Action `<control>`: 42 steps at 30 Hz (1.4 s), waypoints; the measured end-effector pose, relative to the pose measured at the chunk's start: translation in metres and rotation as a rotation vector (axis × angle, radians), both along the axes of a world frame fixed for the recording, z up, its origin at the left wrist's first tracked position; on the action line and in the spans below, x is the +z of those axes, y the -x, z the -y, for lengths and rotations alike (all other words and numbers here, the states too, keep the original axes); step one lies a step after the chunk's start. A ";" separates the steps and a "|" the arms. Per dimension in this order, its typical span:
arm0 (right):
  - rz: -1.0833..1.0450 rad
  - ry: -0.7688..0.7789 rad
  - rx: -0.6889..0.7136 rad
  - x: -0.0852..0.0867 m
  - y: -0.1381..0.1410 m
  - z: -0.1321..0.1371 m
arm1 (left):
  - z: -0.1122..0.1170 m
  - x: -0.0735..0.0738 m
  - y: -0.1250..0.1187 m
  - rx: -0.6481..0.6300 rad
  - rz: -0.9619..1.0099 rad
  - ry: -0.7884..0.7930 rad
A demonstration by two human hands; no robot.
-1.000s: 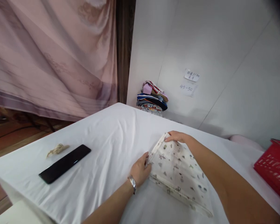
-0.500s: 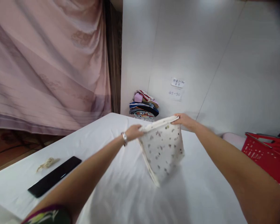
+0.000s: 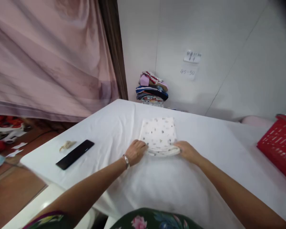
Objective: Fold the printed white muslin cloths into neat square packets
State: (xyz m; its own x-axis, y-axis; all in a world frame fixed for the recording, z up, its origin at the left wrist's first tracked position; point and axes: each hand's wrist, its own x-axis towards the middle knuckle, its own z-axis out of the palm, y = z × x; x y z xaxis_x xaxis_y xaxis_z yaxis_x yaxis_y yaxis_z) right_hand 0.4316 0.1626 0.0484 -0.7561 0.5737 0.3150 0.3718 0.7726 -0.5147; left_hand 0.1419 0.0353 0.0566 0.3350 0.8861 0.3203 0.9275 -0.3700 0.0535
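Note:
A white cloth with small scattered prints (image 3: 159, 132) lies folded on the white-covered table (image 3: 124, 124). Its near edge is a thick, layered fold. My left hand (image 3: 135, 152), with a silver bracelet at the wrist, is closed on the left corner of that edge. At the right corner, my right hand (image 3: 187, 151) pinches the same fold. The thumbs and some fingertips are partly hidden by the cloth and the hands.
A black flat object (image 3: 75, 154) and a small beige bundle (image 3: 67, 145) lie on the table's left. Folded fabrics (image 3: 152, 89) are stacked by the wall at the back. A red basket (image 3: 278, 143) stands at the right, and a pink curtain (image 3: 50, 57) hangs at the left.
The cloth was held up with its lower part hanging; now it lies flat on the table. Both hands have come down and nearer with its edge. The view has tilted downward.

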 end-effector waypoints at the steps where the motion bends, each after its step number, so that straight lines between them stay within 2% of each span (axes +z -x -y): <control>1: 0.027 0.031 -0.005 -0.019 -0.003 0.009 | 0.009 -0.020 -0.003 0.034 0.032 0.045; 2: 0.050 0.054 -0.016 -0.033 -0.006 0.016 | 0.015 -0.033 -0.006 0.071 0.063 0.072; 4: 0.067 0.072 -0.052 -0.044 -0.009 0.023 | 0.021 -0.043 -0.011 0.141 0.121 0.088; 6: 0.078 0.097 -0.053 -0.042 -0.011 0.023 | 0.022 -0.040 -0.013 0.161 0.153 0.097; 8: 0.064 0.153 -0.041 -0.036 -0.013 0.022 | 0.022 -0.032 -0.011 0.127 0.180 0.107; 11: -0.014 0.320 -0.067 -0.029 -0.018 0.024 | 0.025 -0.026 -0.002 0.057 0.271 0.120; 13: -0.087 0.411 -0.129 -0.025 -0.020 0.030 | 0.026 -0.025 0.005 0.063 0.362 0.103; 18: -0.128 0.391 -0.369 -0.012 -0.018 0.044 | 0.024 -0.026 0.014 0.236 0.516 0.007; 22: 0.001 0.462 -0.534 -0.009 -0.012 0.047 | 0.020 -0.028 0.012 0.478 0.737 0.116; 26: 0.106 0.497 -0.531 -0.014 -0.002 0.045 | 0.012 -0.032 0.009 0.663 0.915 0.324; 30: 0.098 0.534 -0.512 -0.021 0.007 0.043 | 0.006 -0.039 0.005 0.750 0.986 0.380; 33: -0.029 0.562 -0.494 -0.024 0.007 0.044 | 0.005 -0.046 0.003 0.757 0.975 0.361; 36: -0.045 0.583 -0.512 -0.026 0.004 0.047 | 0.005 -0.050 0.003 0.751 0.948 0.362; 40: 0.011 0.592 -0.511 -0.023 0.001 0.045 | 0.003 -0.044 0.004 0.746 1.022 0.413; 42: 0.031 0.581 -0.564 -0.021 0.000 0.040 | 0.002 -0.038 0.006 0.737 1.074 0.455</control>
State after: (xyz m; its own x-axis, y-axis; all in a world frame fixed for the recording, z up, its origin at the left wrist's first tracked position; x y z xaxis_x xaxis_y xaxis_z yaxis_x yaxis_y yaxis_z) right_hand 0.4314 0.1221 0.0277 -0.3074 0.9368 -0.1668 0.6464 0.0769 -0.7591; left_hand 0.1358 0.0332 0.0185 -0.4779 0.8444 -0.2421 0.3267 0.4266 0.8434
